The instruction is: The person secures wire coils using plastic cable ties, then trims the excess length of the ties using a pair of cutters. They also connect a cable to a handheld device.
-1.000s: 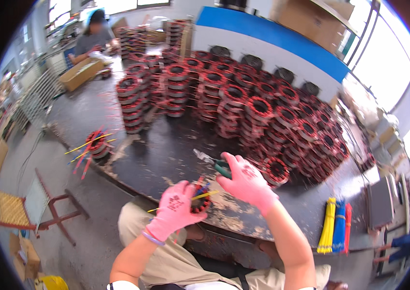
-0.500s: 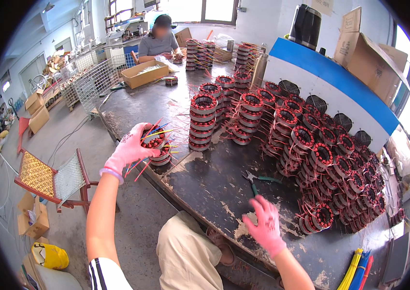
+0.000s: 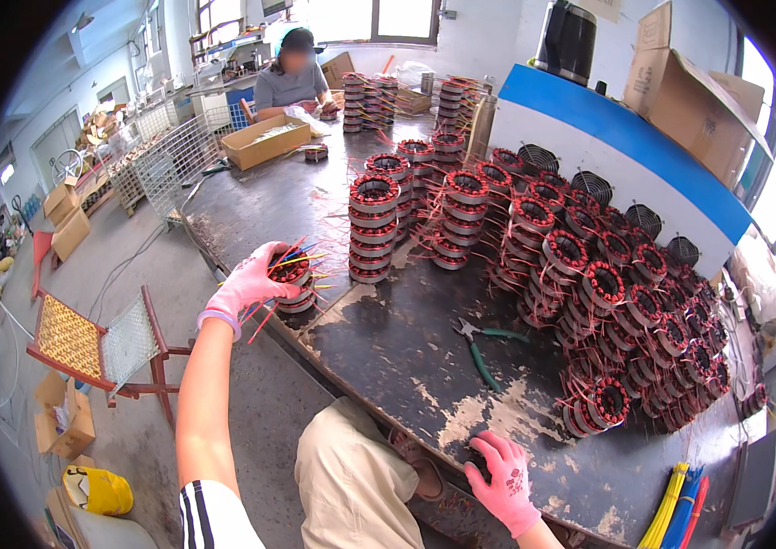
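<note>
My left hand (image 3: 255, 279), in a pink glove, is closed on the side of a wound motor stator (image 3: 291, 273) with red, blue and yellow leads. That stator is on top of another stator (image 3: 298, 300) at the table's left edge; the fingers hide part of it. At the near edge, my right hand (image 3: 505, 483), also gloved in pink, rests low over the tabletop with fingers bent and thumb apart, nothing visible in it. Green-handled cutting pliers (image 3: 483, 352) lie with handles spread beyond the right hand.
Stacked stators (image 3: 373, 229) stand mid-table, beside a large leaning pile (image 3: 603, 284) on the right. Yellow, blue and red sleeves (image 3: 680, 508) lie at the lower right. Across the table sits a co-worker (image 3: 292, 87) near an open carton (image 3: 264, 142). A chair (image 3: 100, 334) stands at left.
My right hand has moved back from beside the pliers to the table's near edge. My left hand keeps hold of the stator, which now sits closer over the one below.
</note>
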`<state>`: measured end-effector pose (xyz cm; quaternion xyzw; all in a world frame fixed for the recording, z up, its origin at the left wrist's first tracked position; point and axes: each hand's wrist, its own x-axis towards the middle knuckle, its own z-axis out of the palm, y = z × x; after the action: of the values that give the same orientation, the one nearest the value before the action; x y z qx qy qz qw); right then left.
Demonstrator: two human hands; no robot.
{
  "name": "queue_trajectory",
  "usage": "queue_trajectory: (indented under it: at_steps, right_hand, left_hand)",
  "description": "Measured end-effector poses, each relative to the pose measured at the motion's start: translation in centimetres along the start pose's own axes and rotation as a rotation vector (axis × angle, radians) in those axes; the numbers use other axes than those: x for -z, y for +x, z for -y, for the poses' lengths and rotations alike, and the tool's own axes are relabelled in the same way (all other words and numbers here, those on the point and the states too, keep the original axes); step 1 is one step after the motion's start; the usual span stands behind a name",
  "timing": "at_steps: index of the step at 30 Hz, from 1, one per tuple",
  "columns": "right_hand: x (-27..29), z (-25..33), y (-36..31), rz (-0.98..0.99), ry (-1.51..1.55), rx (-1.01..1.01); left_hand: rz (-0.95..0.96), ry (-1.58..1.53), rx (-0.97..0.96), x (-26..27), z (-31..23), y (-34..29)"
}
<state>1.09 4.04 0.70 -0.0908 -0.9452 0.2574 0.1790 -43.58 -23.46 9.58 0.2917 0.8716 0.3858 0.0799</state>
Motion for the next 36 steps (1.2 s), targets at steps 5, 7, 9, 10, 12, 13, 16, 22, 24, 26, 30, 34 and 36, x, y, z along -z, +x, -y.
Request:
queue_trajectory:
  at_steps: [5,7,9,10,12,13,16,22,24,26,30,34,36]
  right_hand:
    - [-0.2,0.0,-0.1,0.007,-0.039,0.009]
    - [-0.3,0.0,-0.1,0.010,-0.036,0.011]
    - [-0.3,-0.3,-0.1,0.006,-0.046,0.012]
    - [-0.4,-0.2,-0.1,0.001,-0.039,0.013]
    - [-0.3,-0.2,-0.1,-0.007,-0.025,0.015]
    - [-0.4,-0.2,-0.2,-0.012,-0.023,0.020]
    - [-0.3,-0.3,-0.3,-0.021,-0.008,0.036]
    - [1.4,0.0,-1.7,-0.022,0.082,0.033]
    - [3.2,0.2,-2.5,-0.051,0.088,0.034]
    - [5.5,0.0,-3.1,-0.144,0.066,0.016]
    - [10.0,-2.9,-3.5,-0.414,-0.035,-0.110]
    - [13.2,-5.8,-5.1,-0.550,-0.029,-0.257]
    - [13.5,-5.5,-5.6,-0.551,0.021,-0.280]
  left_hand:
    - [0.017,0.053,-0.009,-0.3,-1.2,-0.5]
    - [-0.013,-0.052,-0.014,-0.7,1.1,0.1]
    - [-0.035,-0.070,-0.036,-1.3,1.4,0.2]
    - [-0.020,-0.089,-0.032,-1.2,1.4,0.2]
    - [0.011,-0.128,-0.023,-1.1,1.3,0.2]
    - [0.028,-0.107,-0.025,-0.9,1.4,0.3]
    - [0.038,0.029,-0.034,-0.6,1.4,0.6]
    - [0.006,0.137,-0.026,-0.4,0.8,0.3]
    - [0.015,0.141,-0.041,-0.8,0.0,0.2]
    - [-0.007,0.074,-0.011,-1.5,-0.7,0.2]
    - [-0.006,0.070,-0.056,-1.2,0.8,0.0]
    - [-0.031,0.249,-0.032,-1.6,2.4,1.2]
    - [-0.035,0.260,-0.027,-2.0,2.1,1.1]
